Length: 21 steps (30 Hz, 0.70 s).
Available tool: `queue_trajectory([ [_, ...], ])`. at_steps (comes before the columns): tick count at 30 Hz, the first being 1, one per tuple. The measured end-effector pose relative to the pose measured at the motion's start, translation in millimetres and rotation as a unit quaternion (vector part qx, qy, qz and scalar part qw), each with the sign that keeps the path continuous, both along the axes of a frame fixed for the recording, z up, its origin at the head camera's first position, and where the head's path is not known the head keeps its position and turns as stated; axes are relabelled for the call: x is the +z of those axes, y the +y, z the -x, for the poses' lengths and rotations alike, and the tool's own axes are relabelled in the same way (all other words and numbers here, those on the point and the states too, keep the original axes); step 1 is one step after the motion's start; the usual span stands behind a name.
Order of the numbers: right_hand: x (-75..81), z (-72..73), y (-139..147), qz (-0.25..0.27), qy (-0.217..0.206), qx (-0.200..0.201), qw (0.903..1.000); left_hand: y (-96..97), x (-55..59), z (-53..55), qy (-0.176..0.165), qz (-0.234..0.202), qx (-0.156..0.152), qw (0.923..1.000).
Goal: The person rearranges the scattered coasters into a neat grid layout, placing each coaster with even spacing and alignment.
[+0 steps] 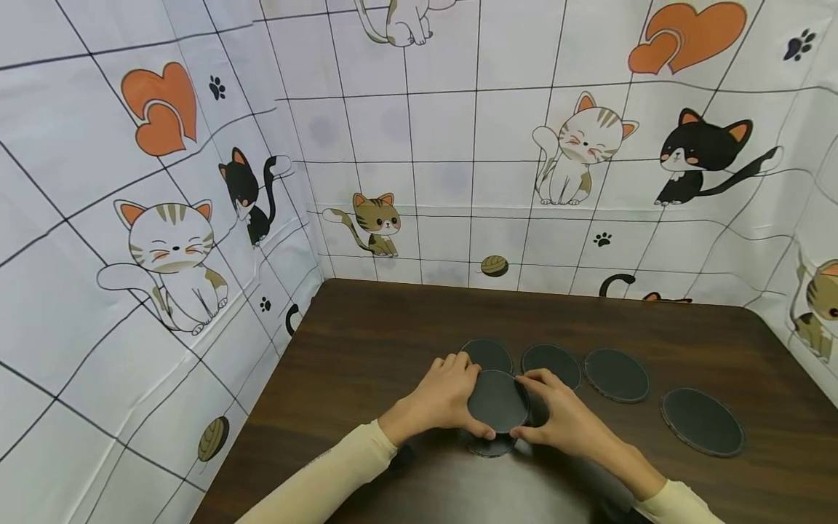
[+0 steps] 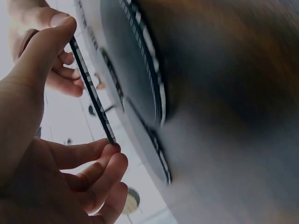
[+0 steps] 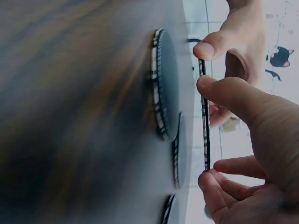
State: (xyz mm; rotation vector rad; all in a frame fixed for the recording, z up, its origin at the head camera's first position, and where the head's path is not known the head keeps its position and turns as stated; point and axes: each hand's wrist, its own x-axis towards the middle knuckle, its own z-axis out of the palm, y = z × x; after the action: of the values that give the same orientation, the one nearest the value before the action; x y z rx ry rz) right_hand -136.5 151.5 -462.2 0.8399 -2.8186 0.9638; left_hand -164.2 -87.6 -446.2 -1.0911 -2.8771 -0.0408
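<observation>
Both hands hold a round dark coaster by its rim, raised off the table. My left hand pinches its left side, thumb at the near edge and fingertips at the far edge. On the opposite side, my right hand grips it between thumb and fingers. Seen edge-on in the left wrist view, the held coaster shows a black-and-white patterned rim. Directly below it lies another coaster, mostly hidden by the one in my hands.
Behind the hands, on the brown wooden table, lie a coaster, a second coaster and a third coaster. Farther right is one more coaster. White cat-print sheeting encloses the table's back and sides.
</observation>
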Motion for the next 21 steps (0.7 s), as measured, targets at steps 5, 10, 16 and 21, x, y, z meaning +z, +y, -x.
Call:
queue_trajectory([
  [5,-7.4,-12.2,19,-0.008,-0.004,-0.012,0.9999,19.4,-6.5,-5.7,0.004,0.011,-0.016,0.9998],
  [10,-9.2,-20.6,34,-0.004,-0.001,-0.028,0.9996,35.9,-9.1,-7.1,0.002,0.011,-0.025,0.9996],
  [16,-10.7,-26.9,49,-0.004,-0.008,-0.043,0.999,51.8,-13.1,-6.2,-0.007,0.011,-0.032,0.9994],
  [21,-11.3,-33.3,63,-0.005,-0.01,-0.053,0.9985,68.4,-16.0,-8.6,-0.01,0.014,-0.036,0.9992],
])
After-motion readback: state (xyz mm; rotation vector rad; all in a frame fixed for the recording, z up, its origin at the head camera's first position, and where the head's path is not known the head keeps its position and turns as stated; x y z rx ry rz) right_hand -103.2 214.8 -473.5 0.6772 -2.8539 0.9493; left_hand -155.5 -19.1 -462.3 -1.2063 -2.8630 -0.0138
